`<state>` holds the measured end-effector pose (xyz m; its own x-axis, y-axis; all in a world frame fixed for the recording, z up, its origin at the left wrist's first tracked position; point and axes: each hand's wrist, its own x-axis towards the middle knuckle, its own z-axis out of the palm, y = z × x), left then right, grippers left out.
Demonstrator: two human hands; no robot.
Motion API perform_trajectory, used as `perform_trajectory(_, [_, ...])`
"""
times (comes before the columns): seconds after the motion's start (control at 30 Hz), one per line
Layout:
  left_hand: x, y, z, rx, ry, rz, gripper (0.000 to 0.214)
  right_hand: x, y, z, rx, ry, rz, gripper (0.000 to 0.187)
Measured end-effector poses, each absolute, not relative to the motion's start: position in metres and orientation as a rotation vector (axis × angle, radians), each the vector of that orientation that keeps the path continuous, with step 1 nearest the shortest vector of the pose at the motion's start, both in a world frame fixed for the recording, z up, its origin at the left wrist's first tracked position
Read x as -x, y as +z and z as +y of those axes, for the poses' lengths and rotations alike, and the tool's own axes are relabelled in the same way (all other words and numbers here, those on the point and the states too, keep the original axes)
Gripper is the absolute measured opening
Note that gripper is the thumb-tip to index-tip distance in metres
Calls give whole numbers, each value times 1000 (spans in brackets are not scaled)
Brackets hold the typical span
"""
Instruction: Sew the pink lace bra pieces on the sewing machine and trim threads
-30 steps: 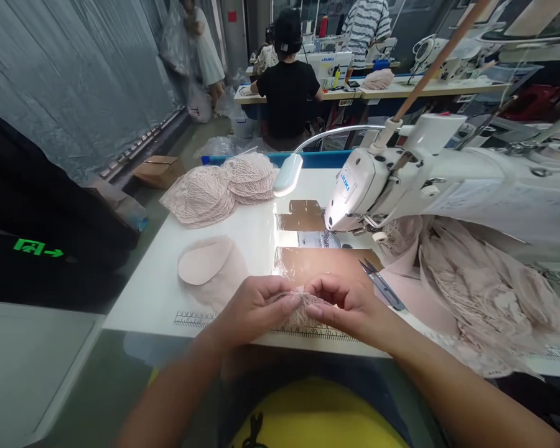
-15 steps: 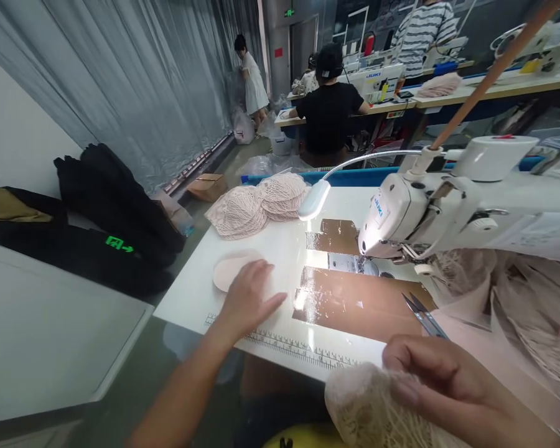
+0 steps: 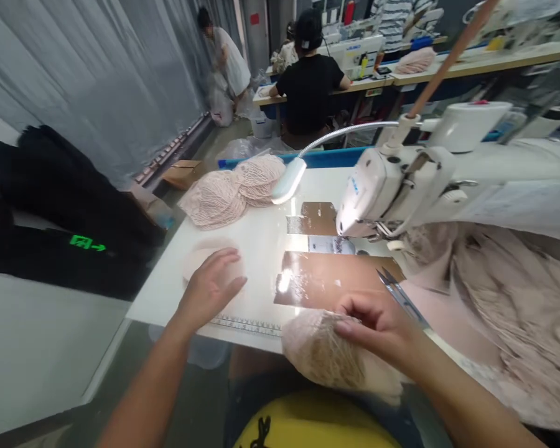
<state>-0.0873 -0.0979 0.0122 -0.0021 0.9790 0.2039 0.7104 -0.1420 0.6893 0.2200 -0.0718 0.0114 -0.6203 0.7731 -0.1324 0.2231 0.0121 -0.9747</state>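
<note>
My left hand (image 3: 210, 287) lies flat, fingers stretched out, on a pale pink foam pad (image 3: 196, 259) on the white sewing table (image 3: 256, 239). My right hand (image 3: 378, 323) pinches a cupped piece of pink lace (image 3: 322, 354) at the table's near edge. A thread snip (image 3: 399, 294) lies just beyond my right hand. The white sewing machine head (image 3: 378, 190) stands over a brown plate (image 3: 326, 277), with a lit gooseneck lamp (image 3: 287, 180) beside it.
A stack of pink lace cups (image 3: 231, 190) sits at the table's far left. Pink lace fabric (image 3: 504, 292) is heaped under the machine arm at the right. Black bags (image 3: 60, 205) lie on the left. Other people sit and stand at machines behind.
Both hands held the lace together a second ago. My left hand let go and moved left onto the foam pad; my right hand kept the lace and brought it back over the table edge.
</note>
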Motion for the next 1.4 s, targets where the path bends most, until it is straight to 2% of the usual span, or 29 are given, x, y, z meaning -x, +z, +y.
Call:
perform_trajectory(0.13, [39, 25, -101, -1754, 878, 1153, 51, -212, 13, -69, 982, 1592, -1827, 27])
perform_trajectory(0.23, [8, 25, -94, -1586, 758, 915, 42, -211, 16, -70, 1012, 1477, -1885, 25])
perform_trajectory(0.37, [-14, 14, -88, -1432, 719, 876, 22, -216, 18, -70, 1058, 1366, -1935, 25])
perform_trajectory(0.67, [-19, 10, -85, -1227, 694, 819, 26, -224, 23, -69, 1068, 1278, -1948, 24])
perform_trajectory(0.93, [-39, 2, -86, -1003, 792, 790, 25, -230, 12, -64, 959, 1553, -1786, 25])
perform_trajectory(1.1, [-18, 6, -78, -780, 992, 1028, 26, -246, 9, -57, 1059, 1480, -1702, 26])
perform_trajectory(1.27, [35, 40, -55, -1119, 1560, 1648, 20, -278, 18, -52, 1327, 1252, -1654, 25])
perform_trajectory(1.33, [32, 44, -44, -1526, 1522, 1897, 19, -282, 24, -49, 1361, 1155, -1701, 23])
perform_trajectory(1.4, [10, 36, -32, -2049, 1208, 1940, 20, -280, 29, -43, 1365, 1053, -1803, 21])
